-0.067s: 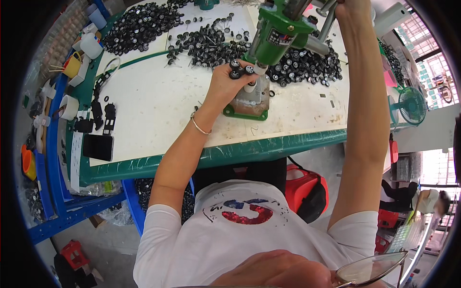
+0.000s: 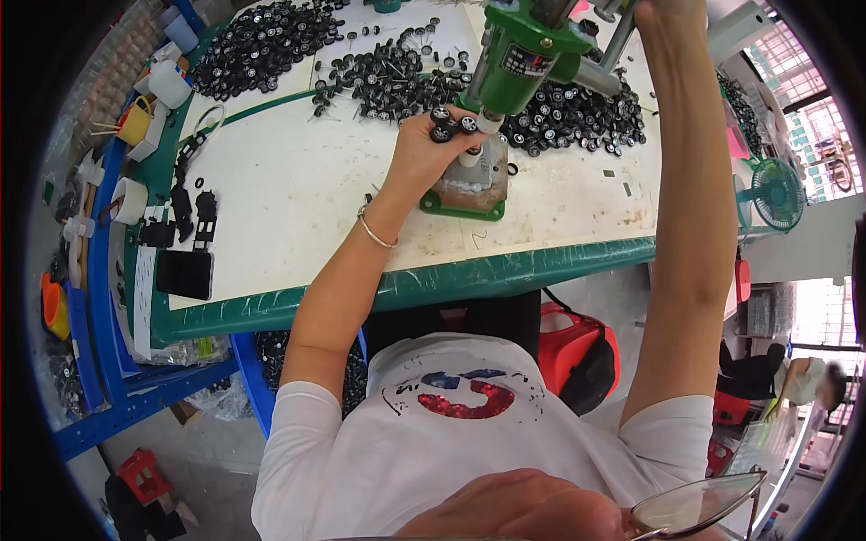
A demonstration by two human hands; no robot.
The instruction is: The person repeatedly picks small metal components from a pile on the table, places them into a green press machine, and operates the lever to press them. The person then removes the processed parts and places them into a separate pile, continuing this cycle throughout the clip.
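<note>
Little has been moved since the earlier frame beyond a slight shift of the whole view, with the hands kept at the green press [image 2: 519, 77]. Three small black wheels [image 2: 441, 134] are held in a closed pinch by the left hand [image 2: 422, 151], just under the press's ram and above its white post [image 2: 470, 159], presumably so they can be steadied there. The right hand [image 2: 669, 16] is held high at the press's lever [image 2: 619, 43], probably for leverage (its grip is cropped at the upper edge, so whether it is clenched cannot be told). Loose wheels [image 2: 383, 86] are heaped behind and left of the press, more [image 2: 577, 124] to its right, apparently for easy reach.
</note>
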